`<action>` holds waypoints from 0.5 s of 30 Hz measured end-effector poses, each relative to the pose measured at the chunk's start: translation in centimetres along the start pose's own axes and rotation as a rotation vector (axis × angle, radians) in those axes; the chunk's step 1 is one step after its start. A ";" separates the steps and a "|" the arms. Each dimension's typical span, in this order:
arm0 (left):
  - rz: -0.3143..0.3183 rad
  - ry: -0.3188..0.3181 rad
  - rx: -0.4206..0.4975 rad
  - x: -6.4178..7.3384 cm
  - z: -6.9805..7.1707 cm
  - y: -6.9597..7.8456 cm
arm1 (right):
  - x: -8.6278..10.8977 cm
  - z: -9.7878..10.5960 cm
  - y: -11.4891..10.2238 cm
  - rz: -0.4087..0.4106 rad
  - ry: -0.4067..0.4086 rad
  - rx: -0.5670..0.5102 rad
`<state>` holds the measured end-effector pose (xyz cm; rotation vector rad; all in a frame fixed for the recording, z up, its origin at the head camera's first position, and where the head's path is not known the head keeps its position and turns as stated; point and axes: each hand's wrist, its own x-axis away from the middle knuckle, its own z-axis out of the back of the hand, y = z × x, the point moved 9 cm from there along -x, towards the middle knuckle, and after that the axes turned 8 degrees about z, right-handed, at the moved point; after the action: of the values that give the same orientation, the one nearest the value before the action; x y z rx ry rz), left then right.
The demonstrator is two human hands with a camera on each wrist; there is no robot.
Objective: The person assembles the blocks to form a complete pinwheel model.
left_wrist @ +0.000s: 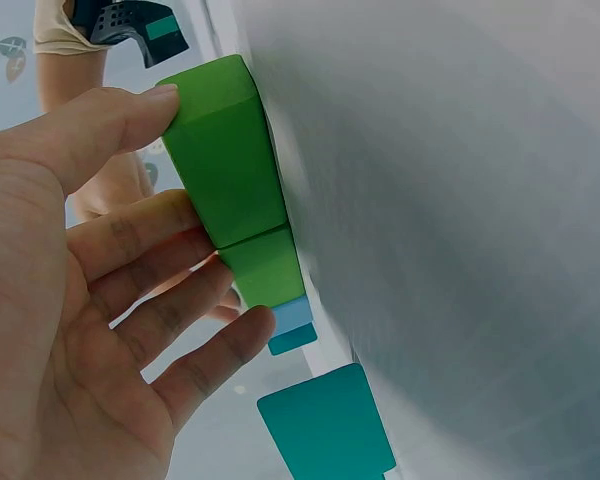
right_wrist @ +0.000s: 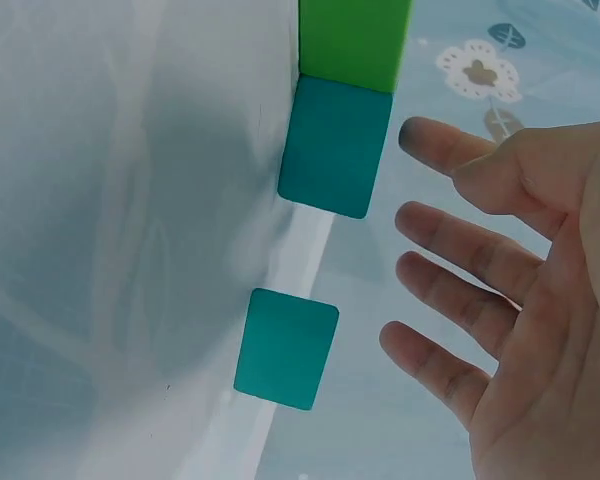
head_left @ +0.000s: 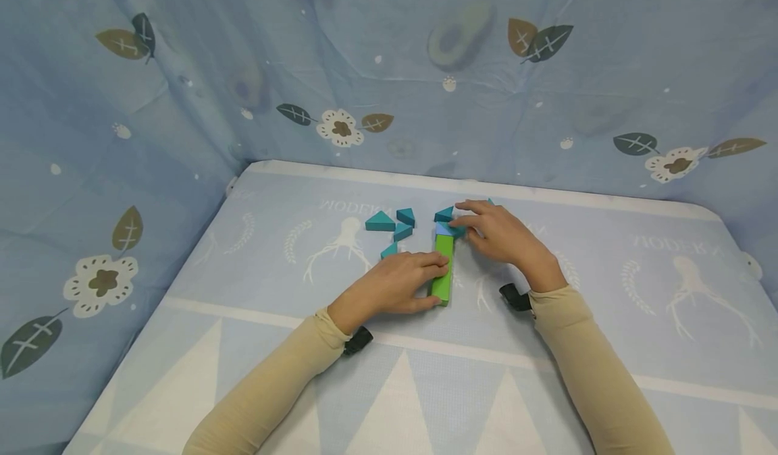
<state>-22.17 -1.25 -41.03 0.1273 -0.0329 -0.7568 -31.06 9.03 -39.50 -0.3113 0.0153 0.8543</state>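
Observation:
Green blocks [head_left: 443, 283] lie end to end in a row on the table. My left hand [head_left: 398, 284] rests along the row's left side; in the left wrist view its thumb touches the near green block [left_wrist: 225, 160], its fingers loosely extended. A light blue triangular block [head_left: 443, 229] sits at the row's far end, with a teal triangular block [head_left: 444, 215] beyond it. My right hand [head_left: 501, 235] is beside that end, its fingers spread near a teal block [right_wrist: 335, 148]; they hide part of the blocks in the head view.
Several teal triangular blocks [head_left: 380, 222] lie left of the row, one [head_left: 390, 250] close to my left hand's knuckles. Another teal piece [head_left: 491, 201] peeks out behind my right hand. A patterned cloth covers the table [head_left: 608, 306]; a blue curtain [head_left: 389, 70] hangs behind.

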 end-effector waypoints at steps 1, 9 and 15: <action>0.000 0.001 0.000 0.0 0.0 0.0 | 0.0 0.0 -0.1 0.009 -0.001 -0.007; 0.000 0.007 -0.003 0.0 0.0 0.0 | -0.5 -0.5 -1.3 0.079 -0.006 -0.006; -0.005 0.018 -0.003 0.0 0.0 0.0 | -0.4 -0.6 -1.3 0.082 -0.003 0.008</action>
<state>-22.15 -1.25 -40.99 0.1314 -0.0141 -0.7601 -30.25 7.75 -39.71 -0.3039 0.0287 0.9357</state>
